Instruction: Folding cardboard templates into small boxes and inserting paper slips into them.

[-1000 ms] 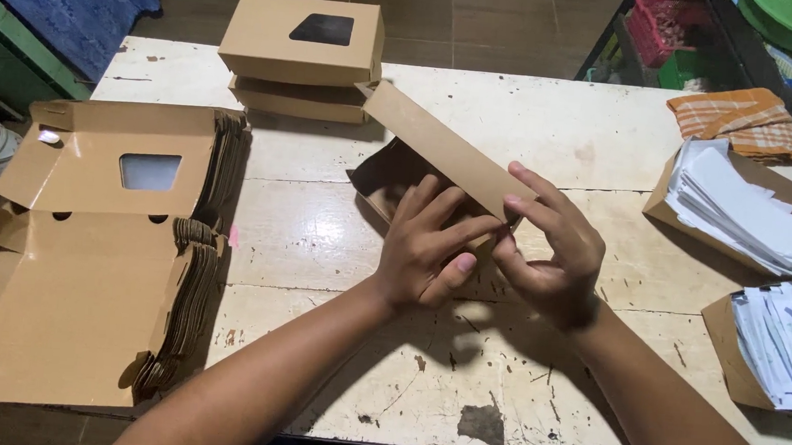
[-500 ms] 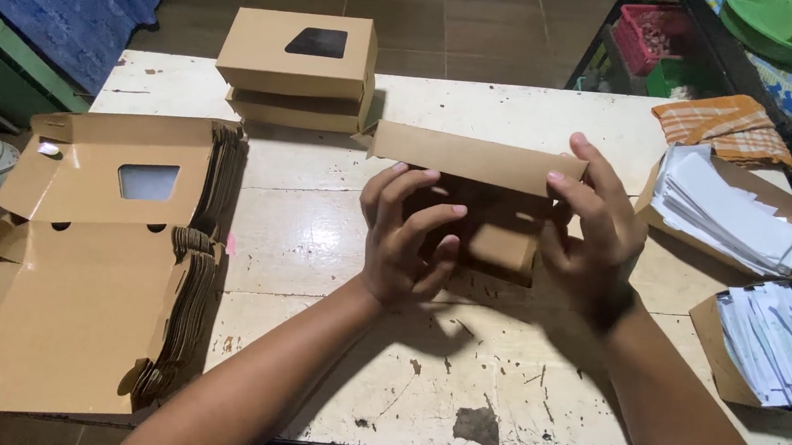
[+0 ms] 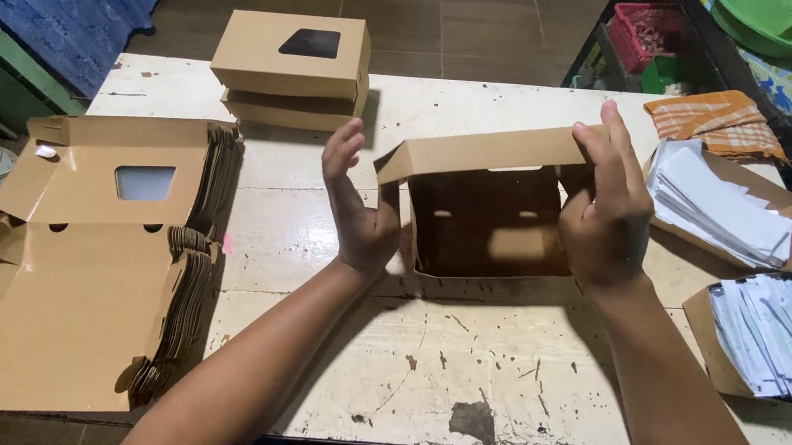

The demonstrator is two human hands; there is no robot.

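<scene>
A brown cardboard box (image 3: 489, 215) stands half-formed in the middle of the worn white table (image 3: 460, 366), its open inside facing me. My left hand (image 3: 360, 211) presses flat against the box's left wall, fingers pointing up. My right hand (image 3: 606, 205) grips the right wall, fingertips curled over the top flap. A thick stack of flat, unfolded box blanks with a clear window (image 3: 97, 248) lies at the table's left. Two finished windowed boxes (image 3: 291, 66) sit stacked at the far edge.
Two open cardboard trays of white paper sheets (image 3: 722, 204) (image 3: 778, 333) sit at the right. An orange checked cloth (image 3: 714, 119) lies at the far right corner. Beyond the table stand a pink crate (image 3: 646, 31) and a green basin (image 3: 768, 21).
The flat-folded box has been pulled open into a box shape. My hands moved apart from its middle to its left and right walls.
</scene>
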